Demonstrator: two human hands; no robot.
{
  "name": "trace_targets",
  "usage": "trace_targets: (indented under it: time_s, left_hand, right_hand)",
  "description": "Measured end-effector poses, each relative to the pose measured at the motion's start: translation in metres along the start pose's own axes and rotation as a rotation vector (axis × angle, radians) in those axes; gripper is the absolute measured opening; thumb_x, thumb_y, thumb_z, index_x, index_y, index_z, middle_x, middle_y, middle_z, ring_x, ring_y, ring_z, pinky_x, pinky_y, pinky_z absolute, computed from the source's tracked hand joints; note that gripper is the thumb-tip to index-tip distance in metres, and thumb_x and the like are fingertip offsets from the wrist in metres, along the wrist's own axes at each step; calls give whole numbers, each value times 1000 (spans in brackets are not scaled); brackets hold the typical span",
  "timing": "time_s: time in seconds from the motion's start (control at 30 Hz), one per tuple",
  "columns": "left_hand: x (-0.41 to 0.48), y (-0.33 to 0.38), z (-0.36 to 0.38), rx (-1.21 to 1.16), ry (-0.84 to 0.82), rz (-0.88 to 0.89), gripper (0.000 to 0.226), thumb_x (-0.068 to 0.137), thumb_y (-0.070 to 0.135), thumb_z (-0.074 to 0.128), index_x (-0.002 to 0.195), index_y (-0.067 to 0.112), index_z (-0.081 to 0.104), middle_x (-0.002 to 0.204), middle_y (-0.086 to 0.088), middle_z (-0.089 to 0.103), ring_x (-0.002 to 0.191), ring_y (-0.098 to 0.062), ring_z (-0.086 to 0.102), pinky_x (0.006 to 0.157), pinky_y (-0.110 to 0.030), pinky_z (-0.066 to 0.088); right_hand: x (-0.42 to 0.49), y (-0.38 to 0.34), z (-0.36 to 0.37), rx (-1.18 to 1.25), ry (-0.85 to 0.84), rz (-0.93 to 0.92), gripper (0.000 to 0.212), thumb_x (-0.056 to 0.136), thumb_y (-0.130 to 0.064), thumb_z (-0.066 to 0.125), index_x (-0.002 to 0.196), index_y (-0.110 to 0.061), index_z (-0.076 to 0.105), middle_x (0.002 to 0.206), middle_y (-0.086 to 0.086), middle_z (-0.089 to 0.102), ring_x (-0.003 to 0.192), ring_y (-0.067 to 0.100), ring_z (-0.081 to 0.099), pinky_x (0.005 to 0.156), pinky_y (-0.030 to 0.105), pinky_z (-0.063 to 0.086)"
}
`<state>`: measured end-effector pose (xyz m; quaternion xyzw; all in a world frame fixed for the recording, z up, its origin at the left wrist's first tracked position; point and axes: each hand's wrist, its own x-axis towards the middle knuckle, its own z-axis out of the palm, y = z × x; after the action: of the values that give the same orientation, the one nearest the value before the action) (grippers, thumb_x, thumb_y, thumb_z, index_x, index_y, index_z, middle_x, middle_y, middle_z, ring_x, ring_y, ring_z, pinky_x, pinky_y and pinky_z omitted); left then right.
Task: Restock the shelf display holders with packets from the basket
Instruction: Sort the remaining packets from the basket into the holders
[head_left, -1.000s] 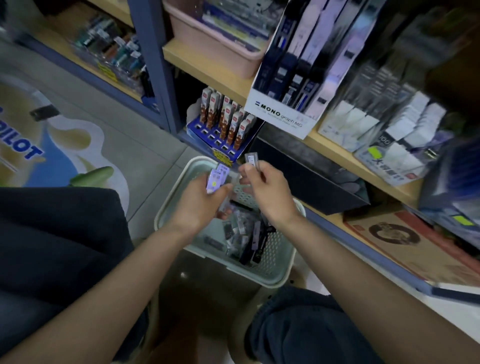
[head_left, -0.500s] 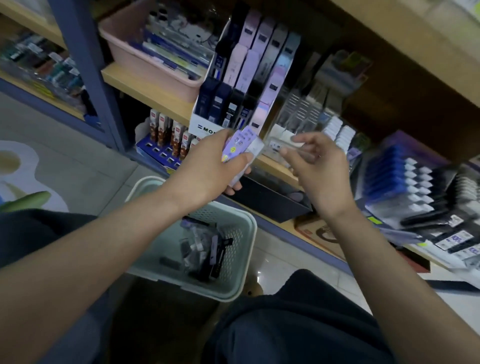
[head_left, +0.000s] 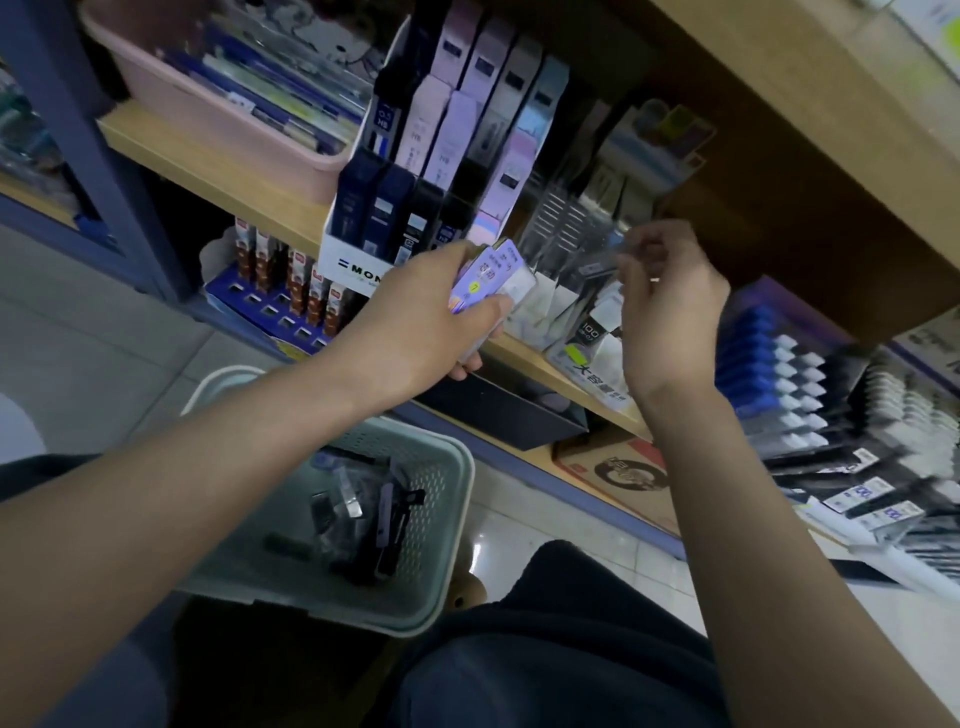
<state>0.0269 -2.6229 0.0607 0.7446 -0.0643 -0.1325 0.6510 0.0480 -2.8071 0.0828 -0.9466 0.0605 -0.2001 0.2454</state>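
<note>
Purple packets (head_left: 485, 278) were fanned in the left hand (head_left: 415, 332), thumb clamped across their lower edge and fingers curled behind, and they had stayed up at the shelf (head_left: 208, 171) front where they were half a second before, well clear of the basket (head_left: 452, 519) they hovered over a second ago. One packet carried a round yellow sticker with what looked like a 7, plus print too small to read. The right hand (head_left: 670, 312) had lifted a touch since the last look and now sat in front of the clear display holders (head_left: 550, 301), fingers curled in toward the thumb with a blurred pale sliver at the tips; whether it was truly pinched I could not tell. Just behind the left knuckles stood the white display box (head_left: 353, 265), its front reading "MON" before the hand cut it off, and a dark packet in its top row showed "0.5 HB". Right of the holders, a label (head_left: 589, 332) read "100". The basket, pale green and perforated, sat on the floor under the left forearm with a small heap of dark and clear packets (head_left: 363, 519) left inside. On the shelf below, a blue stand (head_left: 249, 301) held rows of brown-and-white packs — the lettering there was unreadable. A pink tub (head_left: 218, 119) sat on the shelf left of the white box.
</note>
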Motion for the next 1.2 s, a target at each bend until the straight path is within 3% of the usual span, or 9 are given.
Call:
trace_targets:
  time_s: [0.1,0.23,0.4,0.63,0.73,0.87,1.0,1.1,1.2]
  left_hand:
    - [7,0,3,-6,0,-2,14,94,20,52,108,18,52,83,1,64,52,-9,59,48,-17,50]
    - [14,-2,7,-9,-1,-15,17,94,20,52,110,13,53,85,-4,65,50,-9,60,47,-19,51]
    - [15,1,12,-42,-21,-31,22,94,20,52,114,10,54,84,-1,64,53,-12,61,48,-20,52]
    - [15,2,13,-88,-47,-60,11,94,18,52,105,18,54,80,3,65,55,-12,61,52,-25,55]
    - [15,2,11,-112,-59,-61,6,94,18,53,96,23,55,80,3,67,56,-13,62,53,-26,55]
    - [19,2,7,-77,-48,-37,7,93,18,54,100,18,56,82,-2,67,56,-15,63,50,-24,55]
    - [22,2,2,-77,-56,-35,4,93,21,55,96,19,56,79,-3,64,55,-14,64,48,-24,54]
    - [23,0,0,-77,-39,-51,3,93,23,53,94,21,55,81,-2,65,54,-13,63,48,-25,54]
    - [23,-1,-2,-1,21,-47,9,94,27,51,86,23,52,70,2,60,41,-3,51,42,-16,43]
  right_hand:
    - [4,5,5,-84,-52,-49,20,93,-4,51,107,-8,63,109,8,61,96,21,59,85,35,48]
    - [6,8,13,-137,-164,-75,30,94,0,47,120,-7,62,117,11,53,101,10,50,85,6,34]
    - [9,13,19,-113,-123,12,20,91,-10,57,110,-13,61,102,1,60,93,16,58,83,35,49]
    - [9,16,20,-284,-89,-21,16,93,-17,54,104,-15,66,115,4,53,104,18,53,87,37,49]
    - [4,0,14,-80,-68,40,20,98,-18,45,99,-14,64,104,4,60,87,18,59,76,31,48]
    - [-3,-28,2,307,-342,238,29,98,-33,44,84,-18,63,78,0,64,57,6,56,57,22,47]
    - [-9,-37,-2,531,-554,279,5,91,-14,58,94,-11,61,76,0,60,53,-2,56,54,13,49]
    - [-4,-32,-5,655,-463,311,5,91,-6,57,92,-10,58,76,2,60,59,3,60,60,15,53]
    - [4,-20,-10,542,-176,239,4,93,-8,55,93,-12,54,83,2,59,71,12,63,67,23,57]
